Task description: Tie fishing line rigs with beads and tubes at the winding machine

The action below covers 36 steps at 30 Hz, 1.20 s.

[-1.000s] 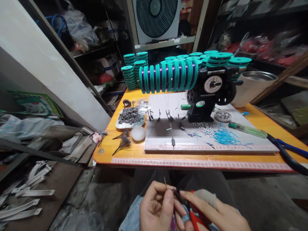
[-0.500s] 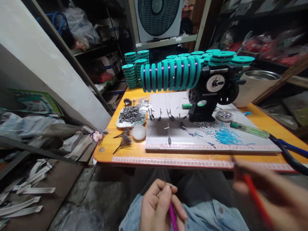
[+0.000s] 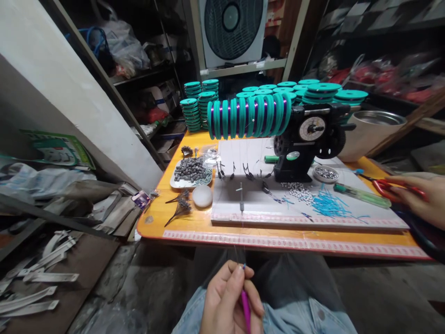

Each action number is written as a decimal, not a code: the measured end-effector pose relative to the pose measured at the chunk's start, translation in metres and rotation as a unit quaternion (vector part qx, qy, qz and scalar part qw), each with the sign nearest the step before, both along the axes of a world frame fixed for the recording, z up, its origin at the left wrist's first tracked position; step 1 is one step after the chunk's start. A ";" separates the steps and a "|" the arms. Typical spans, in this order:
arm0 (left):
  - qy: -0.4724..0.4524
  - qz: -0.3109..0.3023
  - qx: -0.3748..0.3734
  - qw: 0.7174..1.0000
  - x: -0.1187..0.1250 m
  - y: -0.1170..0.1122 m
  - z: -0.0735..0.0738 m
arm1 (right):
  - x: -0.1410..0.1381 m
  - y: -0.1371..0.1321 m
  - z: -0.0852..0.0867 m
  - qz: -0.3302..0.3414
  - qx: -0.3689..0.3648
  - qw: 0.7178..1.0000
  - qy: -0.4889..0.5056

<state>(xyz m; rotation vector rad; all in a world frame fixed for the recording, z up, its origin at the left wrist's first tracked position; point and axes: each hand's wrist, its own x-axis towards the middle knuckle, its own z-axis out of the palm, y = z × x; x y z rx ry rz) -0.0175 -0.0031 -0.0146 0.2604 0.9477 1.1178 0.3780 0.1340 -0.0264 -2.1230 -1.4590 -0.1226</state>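
My left hand (image 3: pixel 231 297) is closed low in front of my lap. It grips a magenta-handled tool (image 3: pixel 246 308) and pinches a thin line beside a tiny blue piece (image 3: pixel 244 266). That line runs up over the table edge towards a grey weight-like piece (image 3: pixel 242 206) on the white board. At the table's right side, my right hand (image 3: pixel 429 197) is closed around small red-handled pliers (image 3: pixel 384 185), their dark tip pointing left. Just below the pliers lies a green-and-clear tube-like tool (image 3: pixel 363 195).
A black winding machine (image 3: pixel 295 157) carries a row of teal spools (image 3: pixel 248 116). On the white board (image 3: pixel 229 195) lie blue strips (image 3: pixel 328 202) and small beads (image 3: pixel 297 192). A dish holds grey pieces (image 3: pixel 190 170). A small dish of metal bits (image 3: pixel 326 173) stands right.
My right hand has moved up and right with the red-handled pliers, from near the table's front edge to its right side. My left hand stays almost in place.
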 end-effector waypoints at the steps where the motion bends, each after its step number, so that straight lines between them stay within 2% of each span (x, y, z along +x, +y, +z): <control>1: 0.015 0.004 0.013 1.000 0.000 0.001 -0.003 | -0.009 -0.005 0.003 0.022 0.001 0.999 -0.041; 3: 0.080 0.017 0.058 0.995 -0.001 0.004 -0.012 | -0.034 -0.016 0.011 0.098 0.052 0.978 -0.175; 5: 0.220 0.040 0.139 0.965 -0.004 0.008 -0.022 | -0.069 -0.027 0.019 0.206 0.144 0.937 -0.242; 6: 0.310 0.049 0.186 0.931 -0.006 0.010 -0.027 | -0.090 -0.031 0.024 0.256 0.175 0.921 -0.235; 7: 0.403 0.054 0.232 0.884 -0.009 0.012 -0.031 | -0.111 -0.034 0.029 0.303 0.192 0.909 -0.211; 9: 0.558 0.050 0.299 0.772 -0.014 0.017 -0.036 | -0.154 -0.037 0.038 0.378 0.191 0.893 -0.149; 11: 0.655 0.034 0.321 0.683 -0.019 0.022 -0.037 | -0.192 -0.034 0.046 0.440 0.167 0.879 -0.082; 12: 0.683 0.026 0.326 0.654 -0.021 0.024 -0.037 | -0.208 -0.030 0.050 0.466 0.139 0.872 -0.051; 14: 0.701 0.016 0.343 0.625 -0.027 0.028 -0.034 | -0.235 -0.015 0.058 0.478 0.064 0.876 -0.003; 16: 0.699 0.026 0.373 0.610 -0.038 0.031 -0.029 | -0.254 0.006 0.066 0.447 -0.006 0.894 0.033; 18: 0.718 0.053 0.398 0.568 -0.056 0.034 -0.023 | -0.268 0.030 0.072 0.427 -0.027 0.902 0.055; 20: 0.771 0.072 0.407 0.484 -0.080 0.037 -0.018 | -0.277 0.049 0.074 0.422 -0.030 0.904 0.067; 22: 0.804 0.028 0.446 0.392 -0.103 0.040 -0.014 | -0.281 0.057 0.074 0.412 -0.024 0.908 0.069; 24: 0.827 0.034 0.449 0.337 -0.119 0.044 -0.011 | -0.280 0.053 0.072 0.396 -0.006 0.916 0.065; 25: 0.832 0.042 0.447 0.326 -0.122 0.047 -0.010 | -0.278 0.047 0.072 0.389 0.005 0.919 0.065; 27: 0.834 0.060 0.438 0.330 -0.122 0.053 -0.009 | -0.272 0.033 0.073 0.393 0.030 0.917 0.068; 29: 0.831 0.061 0.432 0.347 -0.114 0.061 -0.010 | -0.265 0.019 0.074 0.425 0.046 0.893 0.143; 30: 0.830 0.058 0.430 0.350 -0.110 0.066 -0.010 | -0.262 0.012 0.073 0.445 0.042 0.868 0.216; 31: 0.829 0.050 0.432 0.351 -0.107 0.070 -0.011 | -0.260 0.006 0.072 0.459 0.028 0.832 0.309; 33: 0.825 0.035 0.444 0.347 -0.102 0.077 -0.013 | -0.258 -0.007 0.068 0.449 -0.024 0.729 0.515; 35: 0.817 0.036 0.455 0.353 -0.099 0.080 -0.013 | -0.258 -0.021 0.061 0.392 -0.094 0.621 0.672; 36: 0.807 0.049 0.461 0.367 -0.098 0.079 -0.011 | -0.259 -0.029 0.056 0.360 -0.120 0.575 0.725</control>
